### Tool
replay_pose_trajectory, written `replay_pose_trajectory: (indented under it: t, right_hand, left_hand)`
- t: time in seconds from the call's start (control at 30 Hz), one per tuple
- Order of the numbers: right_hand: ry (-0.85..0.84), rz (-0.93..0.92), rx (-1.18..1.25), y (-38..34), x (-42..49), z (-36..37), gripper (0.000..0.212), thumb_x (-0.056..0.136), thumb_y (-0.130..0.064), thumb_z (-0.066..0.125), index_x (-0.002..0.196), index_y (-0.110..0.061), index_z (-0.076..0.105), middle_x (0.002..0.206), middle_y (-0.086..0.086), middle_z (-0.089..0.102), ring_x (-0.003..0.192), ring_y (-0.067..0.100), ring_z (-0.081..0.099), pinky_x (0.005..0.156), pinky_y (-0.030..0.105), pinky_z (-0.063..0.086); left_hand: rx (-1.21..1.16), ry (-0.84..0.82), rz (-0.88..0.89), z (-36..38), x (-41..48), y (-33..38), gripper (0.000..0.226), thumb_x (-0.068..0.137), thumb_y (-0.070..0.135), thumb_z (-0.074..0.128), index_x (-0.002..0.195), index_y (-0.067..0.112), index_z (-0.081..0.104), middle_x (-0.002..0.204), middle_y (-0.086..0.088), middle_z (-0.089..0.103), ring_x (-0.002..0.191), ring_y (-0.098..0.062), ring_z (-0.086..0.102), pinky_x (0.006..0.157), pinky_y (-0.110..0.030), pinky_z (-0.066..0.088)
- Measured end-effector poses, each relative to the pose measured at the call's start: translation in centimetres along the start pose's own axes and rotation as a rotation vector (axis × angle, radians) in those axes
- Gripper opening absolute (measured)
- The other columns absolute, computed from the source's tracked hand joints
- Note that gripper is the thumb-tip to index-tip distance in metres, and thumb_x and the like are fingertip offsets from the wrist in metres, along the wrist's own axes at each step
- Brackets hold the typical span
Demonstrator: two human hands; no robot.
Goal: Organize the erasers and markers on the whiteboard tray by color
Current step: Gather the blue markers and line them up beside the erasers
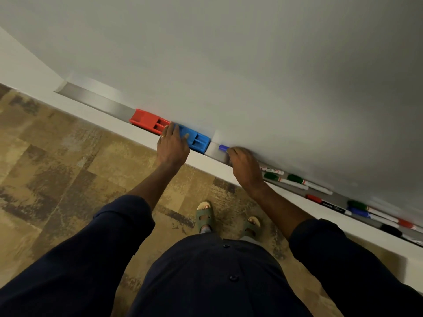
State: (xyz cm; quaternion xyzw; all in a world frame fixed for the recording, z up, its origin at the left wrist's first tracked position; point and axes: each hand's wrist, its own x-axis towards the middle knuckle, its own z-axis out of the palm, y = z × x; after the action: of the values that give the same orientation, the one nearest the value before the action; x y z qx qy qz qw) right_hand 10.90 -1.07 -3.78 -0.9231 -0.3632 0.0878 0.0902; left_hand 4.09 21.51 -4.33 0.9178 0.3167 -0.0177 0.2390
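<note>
I see tray running diagonal under whiteboard, bare steel at far-left end. On it red eraser, then blue eraser just right; seam hidden under left hand, which rests flat, fingers straight, on blue eraser's left end. Short bare gap right of that. There right hand grips blue marker, cap poking left into gap. Beyond, mixed markers crowd tray to right edge.
</note>
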Motion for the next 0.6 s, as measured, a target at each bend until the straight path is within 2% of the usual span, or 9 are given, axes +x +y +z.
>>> replay_pose_trajectory:
  t: [0.2,0.4,0.6]
  right_hand:
    - [-0.043,-0.014,-0.069,0.3,-0.1,-0.1,0.037,0.100,-0.002,0.034,0.129,-0.008,0.056,0.124,0.012,0.063,0.116,0.030,0.058,0.101,0.039,0.045]
    - [-0.075,-0.003,-0.149,2.0,-1.4,-0.4,0.038,0.100,-0.004,0.032,0.135,-0.010,0.047,0.128,0.012,0.059,0.119,0.030,0.057,0.100,0.042,0.046]
    - [-0.036,-0.008,-0.182,4.9,-4.0,-0.8,0.039,0.094,-0.002,0.033,0.129,-0.010,0.048,0.121,0.012,0.061,0.112,0.031,0.060,0.093,0.043,0.050]
  left_hand:
    - [0.002,-0.006,0.071,0.8,-2.0,2.5,0.058,0.109,0.035,0.045,0.157,0.005,0.037,0.164,-0.014,0.038,0.154,-0.030,0.033,0.124,-0.046,0.035]
    - [-0.018,-0.007,0.110,2.1,-4.0,4.9,0.056,0.107,0.029,0.049,0.157,0.006,0.038,0.163,-0.013,0.041,0.153,-0.029,0.035,0.124,-0.046,0.034]
    - [-0.052,0.023,0.216,3.8,-6.4,7.5,0.048,0.107,0.026,0.051,0.152,0.010,0.046,0.156,-0.010,0.050,0.148,-0.027,0.042,0.120,-0.045,0.040]
